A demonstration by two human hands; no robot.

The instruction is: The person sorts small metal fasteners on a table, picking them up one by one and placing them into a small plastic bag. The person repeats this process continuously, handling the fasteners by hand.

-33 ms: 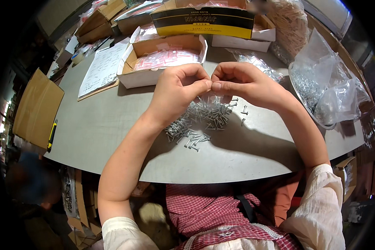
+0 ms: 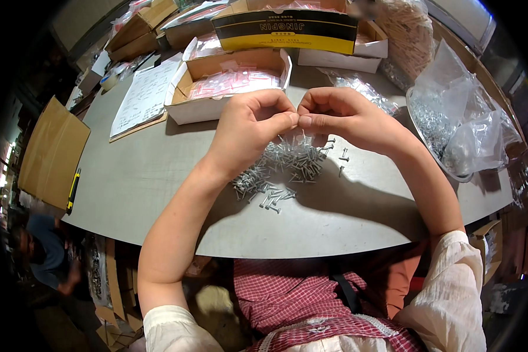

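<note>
Above the middle of the table, my left hand (image 2: pixel 246 123) and my right hand (image 2: pixel 352 120) meet at the fingertips. Each pinches thumb against forefinger on the top edge of a small clear plastic bag (image 2: pixel 303 140), mostly hidden behind the fingers. Below them a loose pile of silver screws (image 2: pixel 249 180) spreads over the grey table (image 2: pixel 135 176). A few single screws lie to the right of the pile. Just beyond my left hand stands an open white cardboard box (image 2: pixel 196 110) holding many small clear bags with red edges.
A clipboard with a written sheet (image 2: pixel 144 97) lies at left, and a yellow-and-black cutter knife (image 2: pixel 74 190) by a cardboard flap (image 2: pixel 53 152). At right a basin (image 2: pixel 419 132) holds screws and plastic bags. A black-and-yellow box (image 2: pixel 284 36) stands behind. Another person (image 2: pixel 47 249) is at far left.
My hands and the bag stay in the same place. At the far left, the other person has shifted, and more of their body shows.
</note>
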